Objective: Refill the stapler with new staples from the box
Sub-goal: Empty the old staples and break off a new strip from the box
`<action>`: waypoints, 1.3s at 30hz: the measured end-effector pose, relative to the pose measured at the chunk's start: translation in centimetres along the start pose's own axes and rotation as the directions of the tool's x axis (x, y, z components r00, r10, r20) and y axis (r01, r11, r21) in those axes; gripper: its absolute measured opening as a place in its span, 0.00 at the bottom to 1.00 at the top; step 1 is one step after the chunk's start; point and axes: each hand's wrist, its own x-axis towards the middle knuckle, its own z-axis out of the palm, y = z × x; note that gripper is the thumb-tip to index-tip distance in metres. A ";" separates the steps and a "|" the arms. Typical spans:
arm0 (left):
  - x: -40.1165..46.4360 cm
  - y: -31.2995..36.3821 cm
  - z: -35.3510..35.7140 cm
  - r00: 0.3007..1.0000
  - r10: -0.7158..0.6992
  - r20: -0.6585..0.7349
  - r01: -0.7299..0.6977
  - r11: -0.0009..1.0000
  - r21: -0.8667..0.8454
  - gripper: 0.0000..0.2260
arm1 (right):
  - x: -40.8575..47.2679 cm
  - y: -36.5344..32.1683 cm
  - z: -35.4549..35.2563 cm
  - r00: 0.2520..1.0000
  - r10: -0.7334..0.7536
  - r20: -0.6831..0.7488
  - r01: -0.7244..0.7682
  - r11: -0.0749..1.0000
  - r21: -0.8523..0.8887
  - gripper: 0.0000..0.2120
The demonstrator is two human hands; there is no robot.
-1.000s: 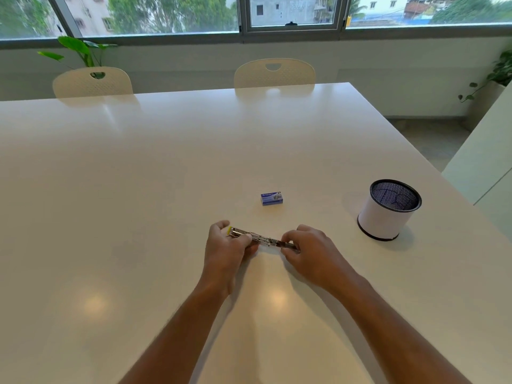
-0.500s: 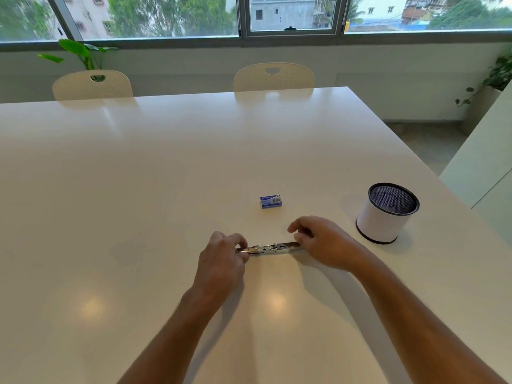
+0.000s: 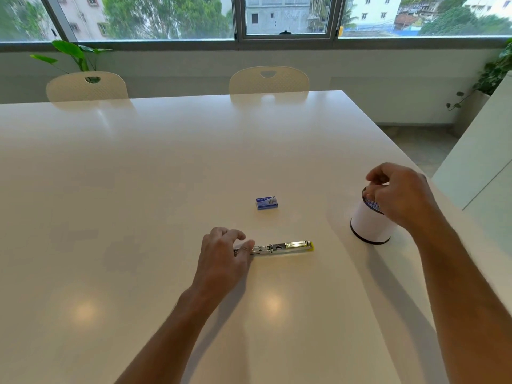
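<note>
Stapler (image 3: pixel 279 247) flat on surface (image 3: pixel 138 189), opened out; left hand (image 3: pixel 224 259) steadies its end, fingers loose. Right hand (image 3: pixel 396 195) over bin (image 3: pixel 368 225), fingers curled, contents unclear, likely discarding. Box (image 3: pixel 266 203) beyond, untouched.

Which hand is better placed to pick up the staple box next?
Probably the right hand: it hovers over the white bin, apparently free, while the left hand steadies the opened stapler. The staple box lies between them.
</note>
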 end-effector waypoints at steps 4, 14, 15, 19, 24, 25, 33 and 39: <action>0.5 0.1 0.7 0.999 0.038 -0.023 -0.038 0.999 -0.026 0.11 | 0.5 1.5 0.7 1.000 0.003 -0.009 -0.003 0.998 -0.069 0.07; 1.6 0.1 1.4 0.996 0.066 -0.053 -0.069 0.996 -0.055 0.08 | 0.5 2.3 1.2 0.998 0.019 0.054 -0.010 0.988 -0.151 0.15; 1.7 0.1 1.4 0.996 0.066 -0.053 -0.069 0.996 -0.060 0.07 | 0.5 2.4 1.2 0.998 0.019 0.060 -0.010 0.987 -0.159 0.14; 2.3 -0.1 1.5 0.997 0.065 -0.052 -0.069 0.995 -0.070 0.07 | 0.4 2.1 0.9 0.999 -0.045 -0.019 0.043 0.994 -0.102 0.09; 3.2 0.3 1.7 0.996 0.064 -0.060 -0.068 0.995 -0.078 0.07 | -1.5 -2.3 3.1 0.919 -0.328 -0.220 0.362 0.922 0.136 0.07; 3.5 0.5 1.7 0.997 0.058 -0.055 -0.062 0.994 -0.086 0.07 | -1.9 -3.2 4.2 0.911 -0.368 -0.184 0.400 0.897 0.187 0.07; 5.8 1.2 1.7 1.000 -0.002 -0.028 -0.002 0.990 -0.144 0.07 | -0.5 -3.9 15.3 0.881 -0.252 0.401 0.174 0.960 0.220 0.23; 7.4 1.4 2.2 0.998 -0.041 -0.052 0.030 0.980 -0.197 0.09 | 1.5 -4.6 17.9 0.865 -0.224 0.448 0.182 0.974 0.136 0.21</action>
